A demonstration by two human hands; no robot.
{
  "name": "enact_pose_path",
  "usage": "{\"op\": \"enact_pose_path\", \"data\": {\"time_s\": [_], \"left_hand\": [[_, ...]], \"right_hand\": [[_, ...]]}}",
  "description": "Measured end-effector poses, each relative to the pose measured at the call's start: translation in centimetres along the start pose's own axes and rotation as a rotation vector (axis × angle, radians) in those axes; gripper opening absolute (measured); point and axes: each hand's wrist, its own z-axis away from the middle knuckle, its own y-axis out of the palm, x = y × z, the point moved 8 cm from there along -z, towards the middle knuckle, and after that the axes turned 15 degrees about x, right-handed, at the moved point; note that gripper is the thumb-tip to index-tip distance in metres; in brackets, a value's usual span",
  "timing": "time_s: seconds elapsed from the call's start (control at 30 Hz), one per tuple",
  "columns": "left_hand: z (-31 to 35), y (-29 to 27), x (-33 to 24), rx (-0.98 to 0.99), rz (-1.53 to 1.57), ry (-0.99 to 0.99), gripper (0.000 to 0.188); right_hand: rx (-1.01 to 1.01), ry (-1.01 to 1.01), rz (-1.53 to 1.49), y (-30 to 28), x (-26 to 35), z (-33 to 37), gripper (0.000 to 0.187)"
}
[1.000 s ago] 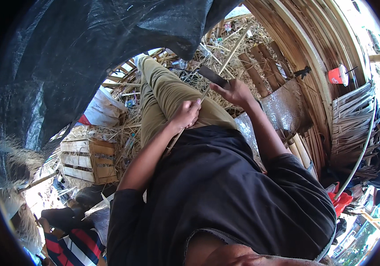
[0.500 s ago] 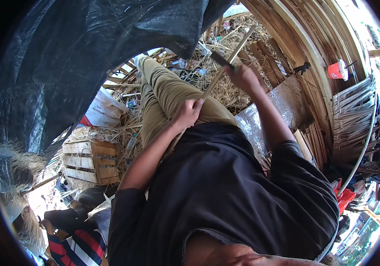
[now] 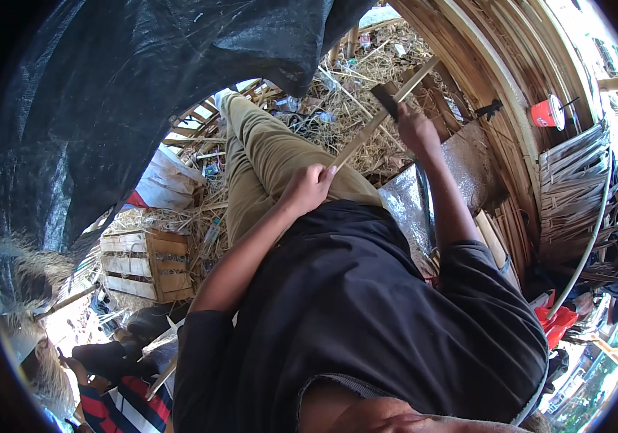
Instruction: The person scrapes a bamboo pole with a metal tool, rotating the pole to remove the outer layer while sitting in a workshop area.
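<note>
A long, pale bamboo strip [image 3: 364, 137] slants from my lap up toward the far right. My left hand [image 3: 309, 189] is closed round it at my waist, the thumb lying along its top. Farther up the strip, my right hand [image 3: 418, 131] is closed on a knife whose handle is hidden in the fist. The knife's broad, dark blade [image 3: 384, 99] crosses the strip; whether the edge bites into it cannot be made out. My outstretched legs in khaki trousers [image 3: 273, 141] lie beneath the strip.
Black plastic sheeting [image 3: 157, 79] hangs at the left above a slatted wooden crate [image 3: 130, 264]. Straw and litter [image 3: 356, 72] cover the ground ahead. At the right are stacked wooden strips [image 3: 496, 54] and a red cup [image 3: 545, 113]. Another person's striped shirt [image 3: 132, 404] shows lower left.
My right hand and the knife have shifted right and slightly nearer me. The strip's far end has swung rightward. A pale stick end now shows beside the striped shirt. My left hand has barely moved.
</note>
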Motion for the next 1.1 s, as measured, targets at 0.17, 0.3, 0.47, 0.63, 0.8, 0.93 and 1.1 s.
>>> {"op": "enact_pose_path", "data": {"time_s": [0.17,0.3,0.47,0.63,0.8,0.93,1.1], "left_hand": [[-0.9,0.3,2.3,-0.021,0.030,-0.007,0.045],[-0.9,-0.1,1.6,-0.080,0.041,0.039,0.045],[-0.6,0.5,1.8,0.044,0.224,-0.076,0.048],[-0.4,0.0,1.3,0.039,0.221,-0.049,0.048],[-0.3,-0.2,1.7,0.065,0.385,-0.059,0.047],[0.1,-0.2,1.4,0.152,0.680,-0.099,0.044],[1.0,-2.1,-0.7,0.291,0.875,-0.024,0.040]], "right_hand": [[0.287,-0.120,0.244,7.5,5.4,5.0,0.069],[0.267,0.012,0.157,3.3,6.3,4.5,0.072],[0.082,-0.005,0.124,1.9,6.4,5.2,0.070],[0.308,-0.199,0.083,4.5,9.0,7.2,0.076],[0.213,-0.149,-0.201,5.2,7.0,5.0,0.071],[0.226,0.042,-0.552,3.8,5.6,4.5,0.060],[0.131,-0.237,-0.885,0.7,5.9,3.9,0.036]]}}
